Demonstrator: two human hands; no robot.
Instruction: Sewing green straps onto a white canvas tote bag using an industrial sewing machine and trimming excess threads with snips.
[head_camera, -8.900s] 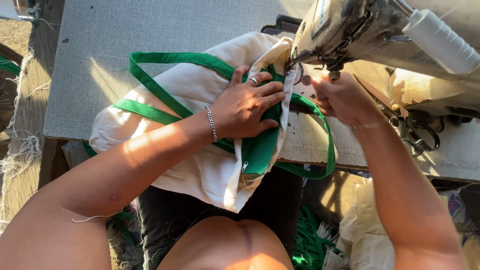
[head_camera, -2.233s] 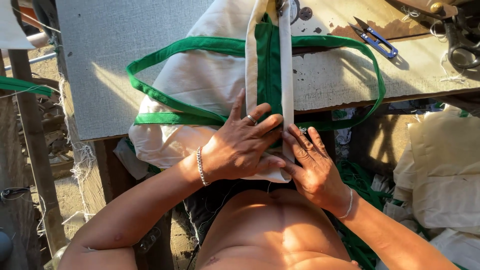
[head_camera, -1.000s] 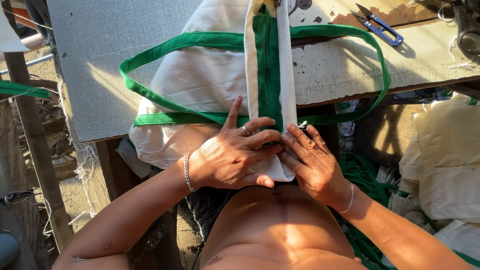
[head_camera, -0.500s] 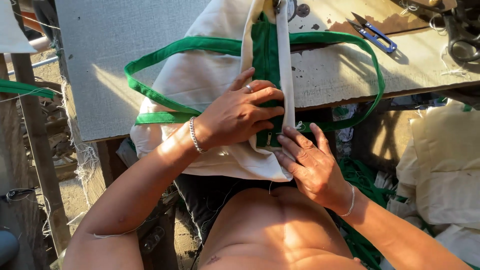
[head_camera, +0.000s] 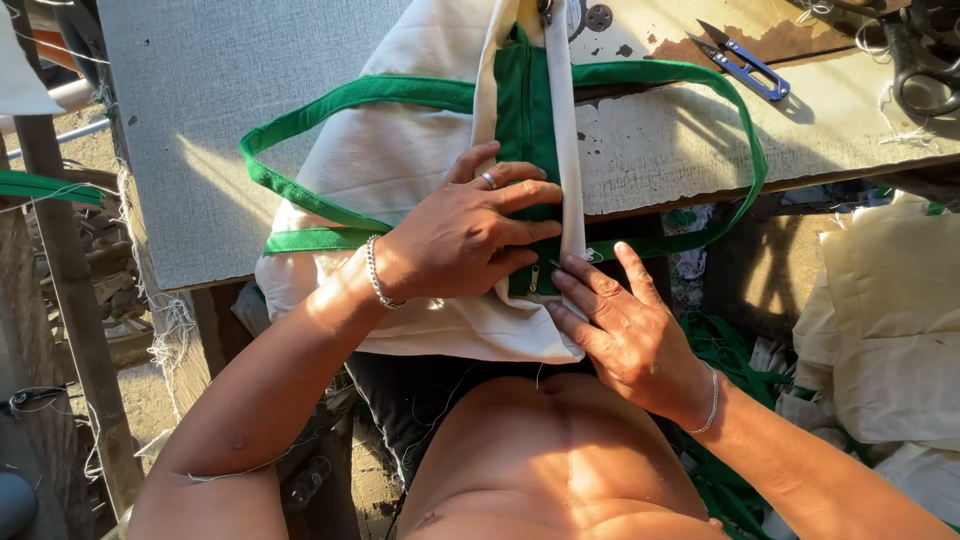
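Left hand (head_camera: 455, 235) is now pressing flat, open, higher on the green zipper strip (head_camera: 527, 130) of the cream bag (head_camera: 385, 160); right hand (head_camera: 620, 325), open, is smoothing just below.

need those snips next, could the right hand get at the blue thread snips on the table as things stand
Probably yes. The right hand only rests on the cream bag's edge, holding nothing, and bare tabletop lies between it and the blue thread snips.
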